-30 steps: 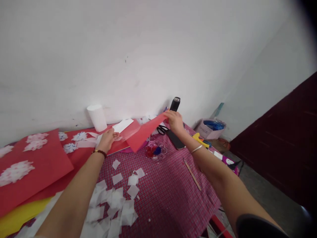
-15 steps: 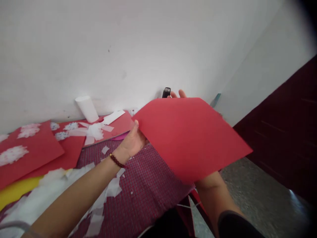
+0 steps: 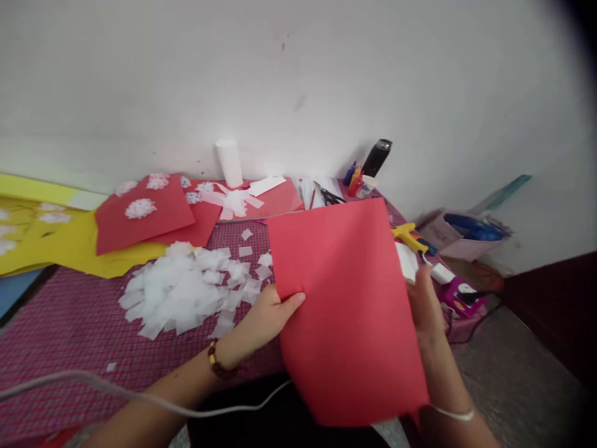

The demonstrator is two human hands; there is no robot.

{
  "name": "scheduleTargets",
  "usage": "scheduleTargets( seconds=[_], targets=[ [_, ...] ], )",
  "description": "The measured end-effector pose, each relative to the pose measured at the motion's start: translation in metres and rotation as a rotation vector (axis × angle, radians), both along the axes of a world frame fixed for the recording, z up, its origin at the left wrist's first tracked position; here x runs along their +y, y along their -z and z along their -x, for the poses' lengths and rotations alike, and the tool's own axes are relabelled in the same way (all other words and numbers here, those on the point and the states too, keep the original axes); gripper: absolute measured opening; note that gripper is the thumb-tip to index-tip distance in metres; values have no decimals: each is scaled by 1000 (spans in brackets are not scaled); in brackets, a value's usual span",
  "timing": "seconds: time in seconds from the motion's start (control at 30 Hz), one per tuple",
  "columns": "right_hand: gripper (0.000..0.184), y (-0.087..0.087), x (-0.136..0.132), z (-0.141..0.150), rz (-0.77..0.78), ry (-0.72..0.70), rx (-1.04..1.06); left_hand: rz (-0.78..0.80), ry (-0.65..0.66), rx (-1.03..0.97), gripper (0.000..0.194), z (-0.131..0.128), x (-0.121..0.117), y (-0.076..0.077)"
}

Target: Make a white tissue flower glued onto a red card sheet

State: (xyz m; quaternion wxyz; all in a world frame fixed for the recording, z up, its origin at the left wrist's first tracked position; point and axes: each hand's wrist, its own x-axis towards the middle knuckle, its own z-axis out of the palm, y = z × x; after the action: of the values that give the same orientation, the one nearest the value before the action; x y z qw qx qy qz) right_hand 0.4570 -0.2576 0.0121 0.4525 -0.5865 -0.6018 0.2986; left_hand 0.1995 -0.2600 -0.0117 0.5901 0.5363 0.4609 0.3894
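A large red paper sheet is held up, slightly bent, above the near edge of the table. My left hand is closed on its left edge, thumb on the front face and fingers behind. Along the right edge lies my right hand, its thumb stretched upward off the sheet and its other fingers mostly hidden behind the paper. Left of the sheet, a loose heap of small white tissue squares covers part of the checked tablecloth. Red sheets bearing white tissue puffs lie farther back on the left.
A white roll, scissors, small paint bottles and a black flask stand or lie along the wall. At right are a yellow-handled tool and a carton. A white cable crosses the foreground.
The red sheet was lifted from the back of the table and brought nearer, turning from tilted to more upright. My left hand moved from the white strips to its left edge. The view swung left.
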Motion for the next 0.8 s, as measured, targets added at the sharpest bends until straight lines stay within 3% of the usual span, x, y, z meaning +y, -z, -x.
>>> scheduleTargets(
  seconds=[0.07,0.1,0.2,0.3,0.33,0.37,0.47,0.53,0.7,0.8],
  targets=[
    [68,19,-16,-10,207,-11,445,-54,18,94,21,2,3,3],
    [65,28,-20,-15,314,-16,571,-73,23,117,22,0,3,3],
    [50,49,-16,-24,470,58,552,-83,105,88,24,2,1,-3],
    [42,60,-3,-23,359,247,560,-62,440,-2,36,27,9,-17],
    [43,61,1,-22,318,302,594,-68,531,48,38,41,17,-20],
    [45,61,4,-20,301,341,621,-99,537,149,37,56,28,-22],
    [50,54,10,-12,307,366,616,-258,210,488,31,93,74,-13],
    [51,49,14,-2,304,354,553,-380,137,679,35,102,105,0],
    [39,44,25,30,393,300,538,-601,523,779,65,82,149,22],
    [46,48,31,41,412,286,579,-629,664,790,49,63,157,28]
  ],
)
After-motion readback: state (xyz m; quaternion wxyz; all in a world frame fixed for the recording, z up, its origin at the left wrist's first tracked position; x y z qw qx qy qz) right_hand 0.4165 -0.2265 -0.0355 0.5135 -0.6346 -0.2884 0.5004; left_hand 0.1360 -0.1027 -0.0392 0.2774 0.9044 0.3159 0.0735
